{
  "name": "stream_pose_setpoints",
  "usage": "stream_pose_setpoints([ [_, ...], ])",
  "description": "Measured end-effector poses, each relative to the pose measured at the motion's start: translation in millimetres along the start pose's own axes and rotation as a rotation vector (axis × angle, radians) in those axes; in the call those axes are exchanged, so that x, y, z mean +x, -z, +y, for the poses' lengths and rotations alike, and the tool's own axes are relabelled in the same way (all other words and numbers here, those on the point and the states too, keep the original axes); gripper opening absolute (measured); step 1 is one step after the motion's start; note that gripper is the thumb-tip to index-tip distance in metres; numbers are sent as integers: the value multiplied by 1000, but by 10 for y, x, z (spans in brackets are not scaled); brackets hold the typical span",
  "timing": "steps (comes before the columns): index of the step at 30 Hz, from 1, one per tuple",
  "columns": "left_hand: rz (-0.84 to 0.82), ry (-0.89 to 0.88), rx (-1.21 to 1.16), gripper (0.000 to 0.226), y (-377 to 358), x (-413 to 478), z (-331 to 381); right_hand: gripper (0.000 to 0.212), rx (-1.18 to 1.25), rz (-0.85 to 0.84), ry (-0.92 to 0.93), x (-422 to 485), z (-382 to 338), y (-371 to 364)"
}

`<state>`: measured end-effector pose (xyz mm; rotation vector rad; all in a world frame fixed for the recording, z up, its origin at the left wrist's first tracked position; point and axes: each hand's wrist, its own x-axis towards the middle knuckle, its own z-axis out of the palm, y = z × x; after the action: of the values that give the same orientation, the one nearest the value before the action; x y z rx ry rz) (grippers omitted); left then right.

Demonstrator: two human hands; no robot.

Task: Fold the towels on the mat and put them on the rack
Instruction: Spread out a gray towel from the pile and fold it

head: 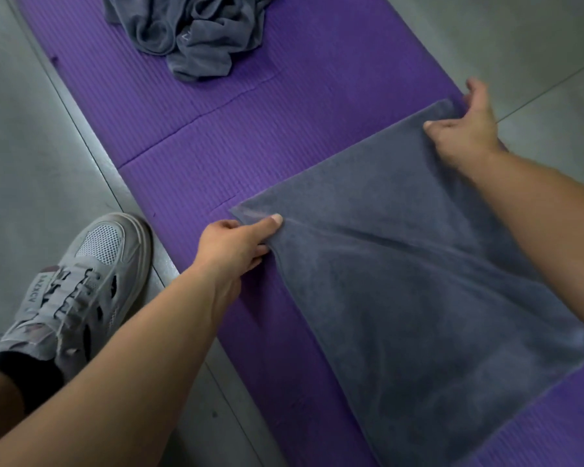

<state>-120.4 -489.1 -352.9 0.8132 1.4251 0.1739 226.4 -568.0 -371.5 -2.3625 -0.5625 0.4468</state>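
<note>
A grey towel [402, 281] lies spread on a purple mat [189, 146]. The left hand [233, 247] and right hand [466, 129] each pinch a far corner. Beyond both hands sits a crumpled towel [189, 32].

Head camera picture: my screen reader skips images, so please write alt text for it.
The left hand and right hand each pinch a corner of a grey towel spread on a purple mat. A crumpled towel lies farther along the mat; a grey shoe stands on the floor beside it.
</note>
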Motion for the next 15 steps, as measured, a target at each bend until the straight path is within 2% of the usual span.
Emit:
stream_pose_setpoints([
  [3,-84,-70,51,17,-50,-101,-72,69,-168,-83,199,-349,43,7],
  [6,-216,-96,-177,15,-105,-245,-192,55,-347,-184,354,-858,161,-47],
  [7,-211,-120,-217,16,-111,-276,-241,58,-378,-215,374,-1009,202,-66],
  [10,-56,-228,-115,18,-91,-227,-368,76,-506,-332,342,-1246,342,-106],
  [13,174,-278,-50,13,-71,-112,-353,74,-655,-412,341,-1246,451,-94],
  [15,230,-235,-114,16,-93,-120,-317,71,-702,-428,355,-1248,492,-91],
])
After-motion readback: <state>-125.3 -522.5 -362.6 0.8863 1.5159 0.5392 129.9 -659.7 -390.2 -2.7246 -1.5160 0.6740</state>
